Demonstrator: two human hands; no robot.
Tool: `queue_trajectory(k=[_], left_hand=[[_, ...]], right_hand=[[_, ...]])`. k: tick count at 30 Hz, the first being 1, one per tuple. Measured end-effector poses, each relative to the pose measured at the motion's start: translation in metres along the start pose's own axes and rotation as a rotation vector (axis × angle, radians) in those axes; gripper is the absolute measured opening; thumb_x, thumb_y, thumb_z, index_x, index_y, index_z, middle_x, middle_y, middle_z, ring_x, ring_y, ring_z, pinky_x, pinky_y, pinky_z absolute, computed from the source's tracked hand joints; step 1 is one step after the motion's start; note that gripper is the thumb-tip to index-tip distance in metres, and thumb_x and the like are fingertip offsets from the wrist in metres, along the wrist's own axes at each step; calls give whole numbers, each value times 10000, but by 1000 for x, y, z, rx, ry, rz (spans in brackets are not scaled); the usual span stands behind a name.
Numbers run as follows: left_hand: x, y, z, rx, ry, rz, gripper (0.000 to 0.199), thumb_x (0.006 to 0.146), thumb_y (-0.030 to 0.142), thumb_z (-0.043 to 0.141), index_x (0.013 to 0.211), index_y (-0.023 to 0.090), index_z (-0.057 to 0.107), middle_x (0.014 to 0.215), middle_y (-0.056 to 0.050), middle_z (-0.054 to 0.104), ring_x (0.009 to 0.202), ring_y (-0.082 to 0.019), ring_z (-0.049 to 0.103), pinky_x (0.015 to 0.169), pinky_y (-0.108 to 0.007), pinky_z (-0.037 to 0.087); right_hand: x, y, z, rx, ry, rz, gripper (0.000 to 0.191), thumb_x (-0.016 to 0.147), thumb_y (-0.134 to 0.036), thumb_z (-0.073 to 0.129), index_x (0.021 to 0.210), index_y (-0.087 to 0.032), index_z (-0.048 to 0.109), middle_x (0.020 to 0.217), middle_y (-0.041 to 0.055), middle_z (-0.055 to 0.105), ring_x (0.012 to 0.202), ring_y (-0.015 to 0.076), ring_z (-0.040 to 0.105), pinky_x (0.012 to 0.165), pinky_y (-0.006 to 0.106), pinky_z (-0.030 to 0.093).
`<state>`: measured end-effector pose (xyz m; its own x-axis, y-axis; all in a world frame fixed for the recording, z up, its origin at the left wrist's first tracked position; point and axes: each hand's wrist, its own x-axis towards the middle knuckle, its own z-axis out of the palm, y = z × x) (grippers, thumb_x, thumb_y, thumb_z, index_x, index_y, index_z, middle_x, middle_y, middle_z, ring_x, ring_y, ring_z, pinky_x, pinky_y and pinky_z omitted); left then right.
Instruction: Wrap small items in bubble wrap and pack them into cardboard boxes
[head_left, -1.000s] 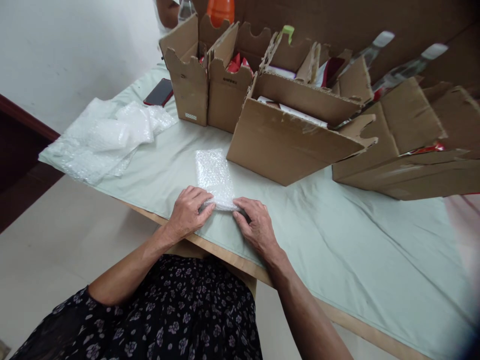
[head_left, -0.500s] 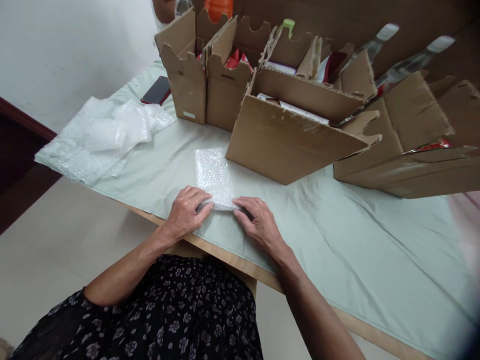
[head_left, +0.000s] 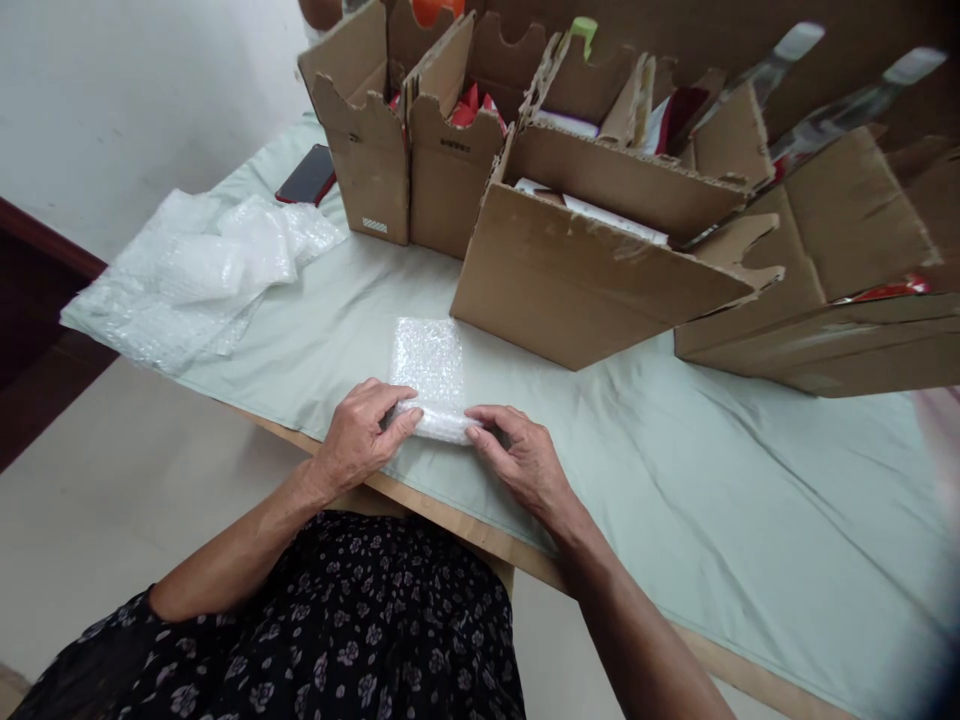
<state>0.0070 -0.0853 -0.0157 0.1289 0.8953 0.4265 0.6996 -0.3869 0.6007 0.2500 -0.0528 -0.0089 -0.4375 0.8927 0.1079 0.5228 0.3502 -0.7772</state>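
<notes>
A small sheet of bubble wrap (head_left: 429, 355) lies on the pale green cloth (head_left: 600, 460), its near end rolled or folded into a thick edge. My left hand (head_left: 364, 430) pinches the left end of that edge between thumb and fingers. At the right end, my right hand (head_left: 521, 455) grips the same edge with thumb and fingertips. Whether anything is inside the roll cannot be seen.
Several cardboard holders (head_left: 585, 290) with packets stand across the back. Clear bottles (head_left: 847, 115) rise behind them at the right. A pile of bubble wrap (head_left: 202, 270) and a dark phone (head_left: 307, 175) are on the left.
Both hands have moved slightly toward the table's front edge with the near end of the bubble wrap. The folded edge looks thicker, and the sheet's far end lies a little nearer.
</notes>
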Motion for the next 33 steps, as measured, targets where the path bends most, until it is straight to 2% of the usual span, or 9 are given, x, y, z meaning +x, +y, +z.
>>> queue_trajectory(k=[7, 12, 14, 17, 21, 25, 28, 31, 33], left_hand=[[-9, 0, -3, 36, 7, -28, 215, 978, 304, 617, 1098, 139, 686, 936, -76, 734, 861, -215, 633, 787, -377, 540], [-11, -1, -2, 60, 19, -68, 186, 987, 300, 603, 1049, 146, 686, 911, -68, 726, 849, -215, 631, 783, -369, 530], [-11, -2, -2, 88, 19, -85, 194, 995, 307, 591, 1051, 148, 687, 907, -69, 727, 843, -222, 633, 780, -377, 526], [-10, -5, -1, 137, 4, -93, 210, 1004, 307, 581, 1083, 145, 689, 913, -74, 728, 852, -238, 632, 793, -399, 523], [-9, -6, 1, 180, -1, -84, 243, 1006, 302, 588, 1145, 131, 689, 991, -99, 715, 929, -262, 638, 850, -432, 534], [-9, -3, -2, 130, 45, -50, 304, 994, 315, 609, 1210, 112, 675, 1138, -150, 666, 1056, -275, 637, 924, -450, 543], [-13, 1, -9, 53, -8, 49, 317, 957, 333, 662, 1196, 126, 676, 1186, -158, 664, 1115, -286, 624, 966, -473, 527], [-16, 2, -13, 12, -59, 64, 243, 970, 304, 644, 1165, 161, 672, 1057, -99, 715, 1005, -248, 648, 892, -433, 529], [-14, 0, -10, 21, -52, 37, 203, 989, 302, 626, 1136, 171, 676, 934, -58, 726, 884, -217, 649, 815, -392, 522]], right_hand=[[7, -1, 4, 116, 33, 76, 195, 947, -337, 625, 1069, -233, 735, 769, 2, 728, 724, 184, 682, 750, 324, 553], [8, -1, 8, 80, 72, 63, 210, 960, -314, 615, 1132, -235, 707, 767, -6, 716, 695, 173, 672, 723, 314, 556], [5, 0, 8, -5, 128, -8, 218, 972, -306, 612, 1159, -230, 694, 836, 19, 735, 738, 189, 687, 755, 343, 569], [1, 1, 8, -176, 182, -222, 276, 972, -331, 637, 1217, -207, 668, 1126, 117, 745, 988, 265, 703, 872, 434, 574], [5, 4, 14, -403, 30, -396, 382, 951, -281, 665, 1319, -186, 626, 1444, 183, 618, 1303, 356, 582, 977, 519, 526], [10, 4, 15, -423, 1, -403, 236, 1011, -177, 542, 1201, -176, 683, 1201, 142, 743, 1150, 308, 658, 904, 464, 524], [6, -1, 5, -322, -58, -353, 209, 1016, -198, 546, 1152, -194, 704, 1062, 97, 773, 1020, 276, 684, 921, 462, 507], [-3, -7, -6, -259, -145, -244, 223, 1015, -249, 562, 1189, -213, 697, 1039, 77, 775, 968, 257, 686, 928, 453, 507], [-8, -10, -10, -318, -102, -198, 253, 1018, -302, 561, 1214, -203, 688, 1044, 96, 768, 967, 273, 681, 907, 460, 508]])
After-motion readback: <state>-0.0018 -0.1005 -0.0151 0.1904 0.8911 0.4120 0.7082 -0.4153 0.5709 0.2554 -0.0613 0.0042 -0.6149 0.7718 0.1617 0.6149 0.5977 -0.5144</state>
